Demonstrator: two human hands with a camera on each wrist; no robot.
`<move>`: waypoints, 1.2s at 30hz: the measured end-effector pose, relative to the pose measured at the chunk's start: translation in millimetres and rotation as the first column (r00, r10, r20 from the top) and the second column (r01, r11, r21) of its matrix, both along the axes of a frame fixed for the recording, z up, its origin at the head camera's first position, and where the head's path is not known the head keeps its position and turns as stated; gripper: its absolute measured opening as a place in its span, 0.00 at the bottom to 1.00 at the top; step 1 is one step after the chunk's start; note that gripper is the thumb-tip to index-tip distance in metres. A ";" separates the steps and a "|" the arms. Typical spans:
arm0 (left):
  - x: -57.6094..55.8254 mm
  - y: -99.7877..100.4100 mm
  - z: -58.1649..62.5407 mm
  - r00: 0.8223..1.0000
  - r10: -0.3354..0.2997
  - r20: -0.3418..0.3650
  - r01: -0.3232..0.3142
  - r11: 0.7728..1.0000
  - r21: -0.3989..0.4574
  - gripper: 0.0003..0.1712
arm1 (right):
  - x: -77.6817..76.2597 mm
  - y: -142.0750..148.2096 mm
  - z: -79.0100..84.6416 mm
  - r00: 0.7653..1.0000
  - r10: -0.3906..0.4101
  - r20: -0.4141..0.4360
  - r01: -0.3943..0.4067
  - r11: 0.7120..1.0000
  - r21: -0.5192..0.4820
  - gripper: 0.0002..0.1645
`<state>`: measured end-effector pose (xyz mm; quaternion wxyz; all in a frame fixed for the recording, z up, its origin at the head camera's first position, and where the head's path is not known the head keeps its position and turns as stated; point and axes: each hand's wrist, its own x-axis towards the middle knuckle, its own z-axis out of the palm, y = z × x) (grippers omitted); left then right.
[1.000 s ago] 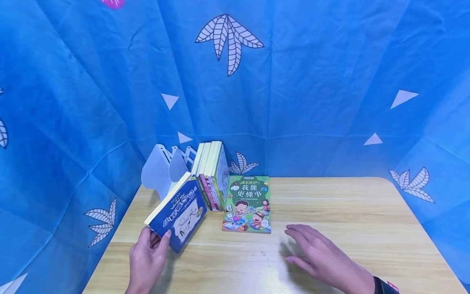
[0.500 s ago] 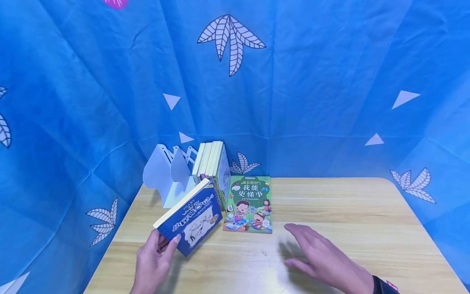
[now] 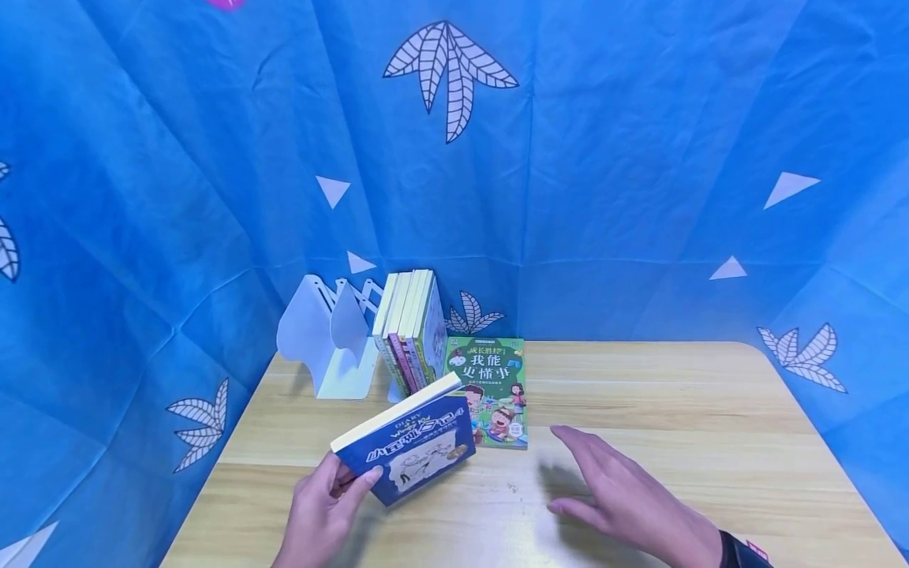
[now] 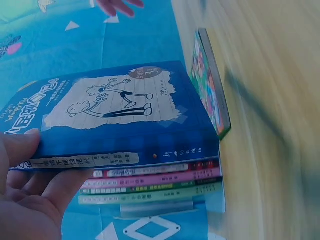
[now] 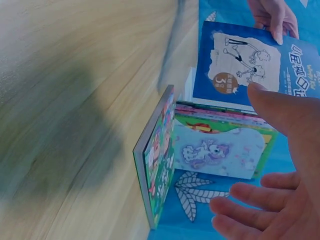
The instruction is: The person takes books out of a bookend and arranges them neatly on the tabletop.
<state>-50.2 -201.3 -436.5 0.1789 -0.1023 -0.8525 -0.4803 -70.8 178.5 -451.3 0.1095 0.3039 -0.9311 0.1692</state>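
Observation:
My left hand [image 3: 323, 509] grips a blue book [image 3: 429, 454] by its near left corner, thumb on the cover and fingers underneath. The book is tilted, with its page edges up, and overlaps the lower part of a green picture book [image 3: 490, 371] in the head view. In the left wrist view, the spine of the blue book [image 4: 115, 155] faces the camera. My right hand [image 3: 625, 497] is over the table at the right, fingers extended, holding nothing. From the right wrist, the green book [image 5: 162, 150] appears close by, beyond the spread fingers.
Several books [image 3: 408, 331] stand upright in a row at the end of a white expanding book rack [image 3: 305, 339] at the back left. A wooden table [image 3: 675, 402] lies beneath everything. Blue patterned cloth [image 3: 611, 197] hangs behind and at both sides.
My left hand has carried the blue book to the right and slightly nearer, away from the rack and across the front of the green book. The right hand has barely moved.

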 end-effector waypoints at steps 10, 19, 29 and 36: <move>5.2 20.5 0.5 0.994 -0.052 0.099 0.041 0.994 0.103 0.17 | -1.7 -0.6 2.7 0.999 -0.015 0.038 0.017 0.999 -0.047 0.54; 6.3 35.5 -3.1 0.977 -0.180 0.113 0.165 0.977 0.131 0.14 | -1.6 -2.0 2.6 0.994 -0.037 0.099 0.044 0.996 -0.075 0.56; 6.0 46.1 -7.0 0.952 -0.302 0.057 0.294 0.949 0.109 0.14 | -0.2 -2.7 7.7 0.968 -0.034 0.247 0.065 0.991 -0.119 0.59; 5.9 53.7 -7.0 0.925 -0.377 0.047 0.368 0.920 0.132 0.14 | 3.5 -5.9 18.4 0.909 0.001 0.417 0.081 0.981 -0.179 0.54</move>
